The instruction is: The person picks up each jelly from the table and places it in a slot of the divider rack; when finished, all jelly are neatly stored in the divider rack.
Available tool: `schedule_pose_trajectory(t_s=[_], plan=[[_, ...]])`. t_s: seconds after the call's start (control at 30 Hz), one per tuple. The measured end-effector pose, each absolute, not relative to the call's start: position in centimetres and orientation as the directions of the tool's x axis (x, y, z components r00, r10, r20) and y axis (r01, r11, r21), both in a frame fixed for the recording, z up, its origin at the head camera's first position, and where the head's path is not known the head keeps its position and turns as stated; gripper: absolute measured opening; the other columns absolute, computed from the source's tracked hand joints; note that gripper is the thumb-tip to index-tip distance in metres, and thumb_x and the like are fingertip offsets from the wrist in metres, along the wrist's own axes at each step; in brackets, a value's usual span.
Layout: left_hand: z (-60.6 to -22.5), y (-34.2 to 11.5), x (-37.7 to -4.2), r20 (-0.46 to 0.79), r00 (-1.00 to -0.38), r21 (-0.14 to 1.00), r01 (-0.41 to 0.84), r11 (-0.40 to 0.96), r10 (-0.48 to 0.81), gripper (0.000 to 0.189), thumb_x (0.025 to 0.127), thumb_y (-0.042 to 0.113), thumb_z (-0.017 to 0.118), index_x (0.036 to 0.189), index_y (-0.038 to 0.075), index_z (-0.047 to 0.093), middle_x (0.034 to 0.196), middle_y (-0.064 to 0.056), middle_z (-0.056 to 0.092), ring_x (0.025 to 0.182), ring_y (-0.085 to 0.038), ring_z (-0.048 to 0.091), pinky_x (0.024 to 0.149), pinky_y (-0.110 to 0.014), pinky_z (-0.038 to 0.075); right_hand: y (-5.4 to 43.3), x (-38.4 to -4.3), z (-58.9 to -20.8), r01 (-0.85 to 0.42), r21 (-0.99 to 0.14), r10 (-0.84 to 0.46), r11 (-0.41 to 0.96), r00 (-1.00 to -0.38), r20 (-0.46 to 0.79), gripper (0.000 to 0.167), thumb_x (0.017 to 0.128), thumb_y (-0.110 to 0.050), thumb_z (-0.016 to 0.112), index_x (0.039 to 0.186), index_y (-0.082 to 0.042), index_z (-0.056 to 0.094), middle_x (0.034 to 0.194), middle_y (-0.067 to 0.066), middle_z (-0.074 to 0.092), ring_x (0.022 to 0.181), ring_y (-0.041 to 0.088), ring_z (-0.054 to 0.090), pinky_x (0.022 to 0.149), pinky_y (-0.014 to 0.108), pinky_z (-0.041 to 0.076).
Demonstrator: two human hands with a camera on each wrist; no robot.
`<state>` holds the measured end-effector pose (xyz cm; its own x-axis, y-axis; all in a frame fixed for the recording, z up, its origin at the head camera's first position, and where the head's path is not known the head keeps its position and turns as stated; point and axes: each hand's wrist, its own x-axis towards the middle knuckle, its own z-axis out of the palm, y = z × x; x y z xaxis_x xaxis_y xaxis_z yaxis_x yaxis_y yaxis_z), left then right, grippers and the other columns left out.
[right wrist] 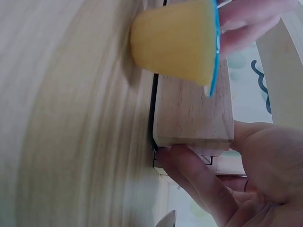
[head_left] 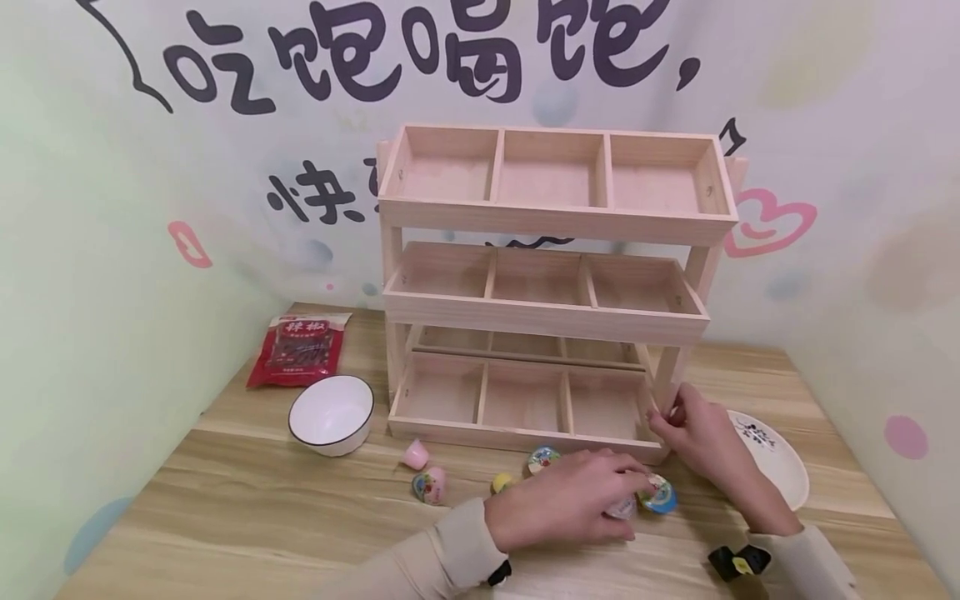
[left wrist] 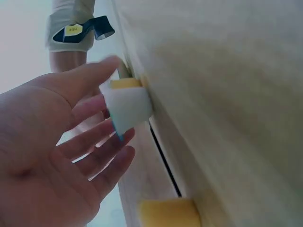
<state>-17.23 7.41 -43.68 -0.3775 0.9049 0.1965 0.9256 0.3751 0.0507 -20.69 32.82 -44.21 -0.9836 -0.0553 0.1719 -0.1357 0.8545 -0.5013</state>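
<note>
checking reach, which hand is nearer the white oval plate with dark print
Right: the right hand is beside the plate, gripping the pale wooden rack; the left hand is farther left.

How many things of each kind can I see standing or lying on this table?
Jelly cups: 6 visible, more may be hidden
Three-tier wooden rack: 1
Black-rimmed white bowl: 1
Patterned plate: 1
Red chilli packet: 1
Total visible: 10

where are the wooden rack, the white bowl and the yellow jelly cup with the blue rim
Wooden rack (head_left: 547, 320), head view: front board of its middle tier.
White bowl (head_left: 332, 412), head view: bare inside of the bowl.
Yellow jelly cup (right wrist: 171, 42), right wrist view: side of the cup.
</note>
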Motion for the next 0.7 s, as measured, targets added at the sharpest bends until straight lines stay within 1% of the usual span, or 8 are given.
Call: schedule_pose_trajectory(t_s=[0.1,0.13,0.2,0.33,0.47,0.6,0.7], plan=[[-43.3,7.0,-17.5,0.197,-0.402,0.074,0.915,0.396,0.894,0.054,0.095,0.053,0.081,0.140,0.026,0.067,0.128,0.011,0.069,0.117,-0.001,0.065,0.101,-0.011,0.050,32.7,-20.8,-44.1,-0.136,-0.511,-0.059,0.849,-0.985,0.164,0.035,0.100,-0.026,0.076,0.114,0.001,0.059,0.091,0.015,0.077,0.073,0.016,0.068,0.055,0.026,0.051],[-43.1,7.0,-17.6,0.195,-0.407,0.083,0.914,0.398,0.893,0.052,0.095,0.051,0.082,0.137,0.025,0.068,0.123,0.012,0.069,0.113,0.000,0.065,0.097,-0.011,0.051,32.8,-20.9,-44.1,-0.134,-0.514,-0.058,0.847,-0.985,0.160,0.035,0.100,-0.025,0.076,0.114,0.001,0.058,0.091,0.015,0.077,0.073,0.016,0.068,0.054,0.026,0.051],[-43.0,6.8,-17.8,0.188,-0.410,0.101,0.912,0.398,0.892,0.046,0.095,0.047,0.083,0.134,0.025,0.070,0.117,0.012,0.070,0.107,0.001,0.065,0.092,-0.011,0.051,32.8,-21.0,-44.1,-0.132,-0.516,-0.057,0.846,-0.986,0.158,0.034,0.100,-0.024,0.076,0.115,0.001,0.058,0.092,0.015,0.077,0.073,0.017,0.068,0.054,0.026,0.051],[-42.8,6.7,-18.2,0.171,-0.428,0.152,0.901,0.406,0.887,0.038,0.095,0.042,0.084,0.128,0.025,0.073,0.116,0.012,0.072,0.101,0.003,0.065,0.087,-0.009,0.051,32.8,-21.1,-44.2,-0.128,-0.512,-0.055,0.849,-0.986,0.155,0.034,0.100,-0.023,0.076,0.115,0.001,0.058,0.093,0.015,0.077,0.075,0.017,0.068,0.055,0.026,0.051],[-42.3,6.7,-18.7,0.182,-0.452,0.199,0.886,0.418,0.873,0.037,0.095,0.044,0.084,0.126,0.026,0.075,0.117,0.011,0.073,0.094,0.005,0.061,0.078,-0.007,0.047,32.8,-21.0,-44.1,-0.128,-0.517,-0.057,0.846,-0.987,0.151,0.035,0.100,-0.025,0.076,0.115,0.001,0.058,0.093,0.015,0.076,0.073,0.017,0.066,0.054,0.026,0.050],[-41.3,6.4,-19.1,0.217,-0.474,0.242,0.873,0.424,0.853,0.039,0.095,0.043,0.084,0.128,0.025,0.074,0.121,0.010,0.074,0.096,0.005,0.061,0.078,-0.007,0.047,32.9,-20.9,-44.1,-0.126,-0.531,-0.058,0.838,-0.988,0.143,0.035,0.101,-0.025,0.075,0.116,0.001,0.058,0.091,0.014,0.075,0.070,0.016,0.065,0.053,0.026,0.050],[-40.6,6.1,-19.6,0.254,-0.475,0.285,0.869,0.404,0.842,0.037,0.097,0.038,0.084,0.128,0.022,0.074,0.121,0.010,0.074,0.096,0.004,0.062,0.081,-0.007,0.048,32.9,-20.8,-44.1,-0.121,-0.535,-0.054,0.836,-0.989,0.139,0.033,0.101,-0.024,0.075,0.115,0.001,0.058,0.090,0.012,0.075,0.070,0.015,0.065,0.054,0.026,0.050]])
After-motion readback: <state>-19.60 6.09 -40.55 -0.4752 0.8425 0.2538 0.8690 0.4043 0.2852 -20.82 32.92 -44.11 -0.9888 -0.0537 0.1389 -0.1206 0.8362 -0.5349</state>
